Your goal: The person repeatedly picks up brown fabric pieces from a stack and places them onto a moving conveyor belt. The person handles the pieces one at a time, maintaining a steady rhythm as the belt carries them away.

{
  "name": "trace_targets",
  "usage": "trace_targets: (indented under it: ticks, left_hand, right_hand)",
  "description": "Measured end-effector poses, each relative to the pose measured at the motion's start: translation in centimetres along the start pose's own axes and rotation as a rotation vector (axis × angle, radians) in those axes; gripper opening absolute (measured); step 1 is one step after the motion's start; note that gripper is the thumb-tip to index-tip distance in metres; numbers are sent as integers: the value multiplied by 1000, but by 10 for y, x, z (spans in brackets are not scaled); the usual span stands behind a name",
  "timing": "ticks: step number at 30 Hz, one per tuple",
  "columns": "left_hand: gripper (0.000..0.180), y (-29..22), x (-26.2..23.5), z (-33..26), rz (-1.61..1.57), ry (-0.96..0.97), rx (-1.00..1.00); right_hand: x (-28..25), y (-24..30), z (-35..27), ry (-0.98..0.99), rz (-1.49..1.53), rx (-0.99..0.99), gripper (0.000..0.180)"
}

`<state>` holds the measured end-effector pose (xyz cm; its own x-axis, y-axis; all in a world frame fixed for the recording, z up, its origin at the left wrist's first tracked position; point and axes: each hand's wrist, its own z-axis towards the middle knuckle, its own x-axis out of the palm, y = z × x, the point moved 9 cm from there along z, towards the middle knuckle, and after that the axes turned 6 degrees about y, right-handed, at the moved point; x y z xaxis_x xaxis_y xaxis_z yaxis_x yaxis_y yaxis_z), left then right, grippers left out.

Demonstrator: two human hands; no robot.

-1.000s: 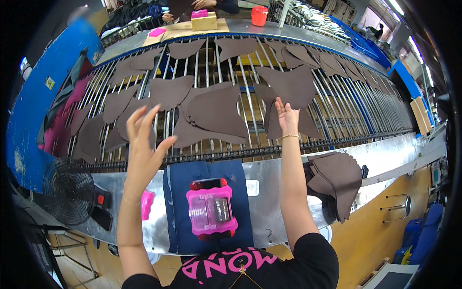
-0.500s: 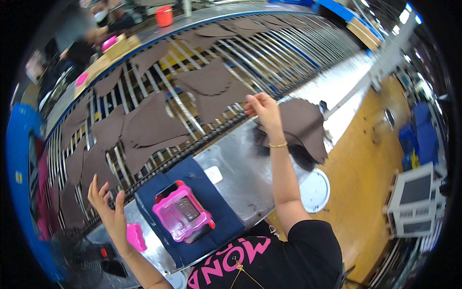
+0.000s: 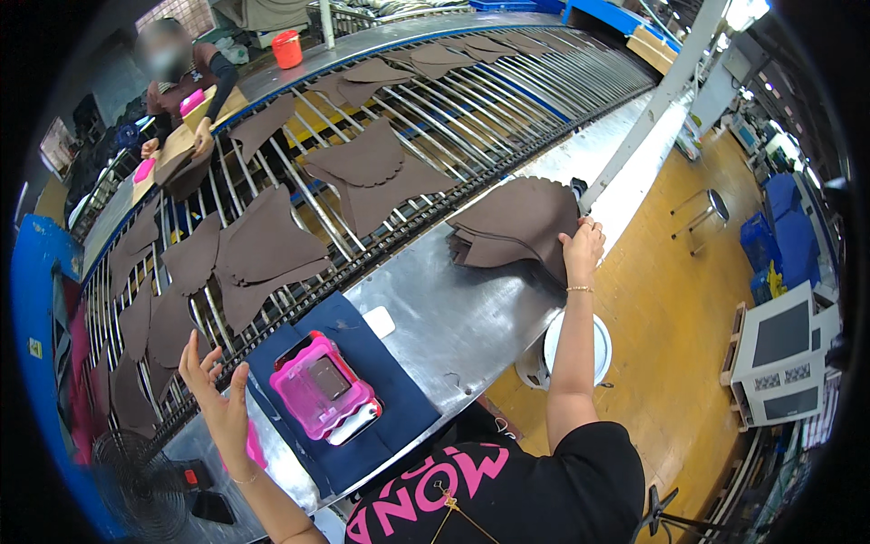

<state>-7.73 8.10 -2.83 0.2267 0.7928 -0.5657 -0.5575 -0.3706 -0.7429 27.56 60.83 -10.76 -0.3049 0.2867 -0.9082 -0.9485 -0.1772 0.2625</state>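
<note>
Touches the right edge of the brown stack (image 3: 521, 218) on the metal desk (image 3: 480, 322) with a half-curled right hand (image 3: 584, 248), probably as the easiest side to reach (cannot tell whether gripping). Holds the left hand (image 3: 217, 399) spread, empty, near the pink case (image 3: 313, 392) on blue cloth (image 3: 405, 399).

White glare washes over the metal table (image 3: 444, 317).

The head-worn fisheye looked down, close above the flat silver metal worktable (image 3: 453, 326), and outward across the long silver-barred conveyor (image 3: 494, 109).
</note>
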Motion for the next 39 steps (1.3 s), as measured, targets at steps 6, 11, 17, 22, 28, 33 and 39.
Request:
trace_targets:
  ticks: [6,11,17,22,28,33,39]
  left_hand:
    - [73,1,-11,-12,29,16,-24]
    - [73,-3,-8,-14,10,27,-35]
    - [74,-14,-1,-8,-22,51,-17]
    - [71,-24,9,4,-52,18,75]
    - [37,3,2,-2,-690,173,-215]
    - [25,6,-90,-33,-494,-136,-172]
    - [17,18,-136,-73,-241,-205,-217]
  right_hand:
    - [12,-1,8,137,-41,-71,51]
    - [15,-6,2,249,267,-139,51]
    - [-62,76,-46,246,374,-346,34]
    - [-129,177,-96,181,999,-852,30]
    - [-137,273,-188,500,1243,-1057,32]
    - [-121,315,-251,997,1041,-1213,38]
    - [-126,326,-291,761,1106,-1473,27]
